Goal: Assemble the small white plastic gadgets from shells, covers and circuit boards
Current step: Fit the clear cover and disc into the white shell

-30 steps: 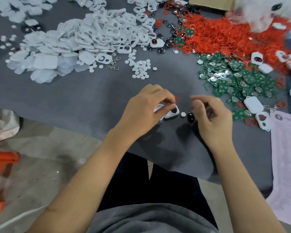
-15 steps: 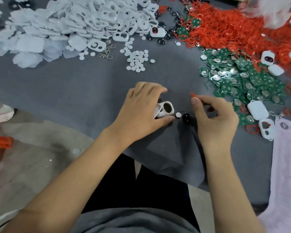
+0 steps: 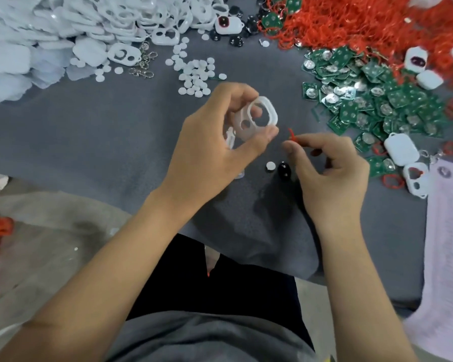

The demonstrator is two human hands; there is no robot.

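Your hands hold a white cover and a red ring above the table.

Your left hand (image 3: 215, 142) pinches the white cover (image 3: 256, 118), raised over the grey table (image 3: 102, 142). Your right hand (image 3: 330, 168) pinches the small red ring (image 3: 292, 134) just beside it. The circuit boards (image 3: 364, 100) lie to your right.

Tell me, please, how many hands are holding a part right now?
2. The left hand grips a white cover over the grey cloth; the right hand, beside it, pinches a small red piece.
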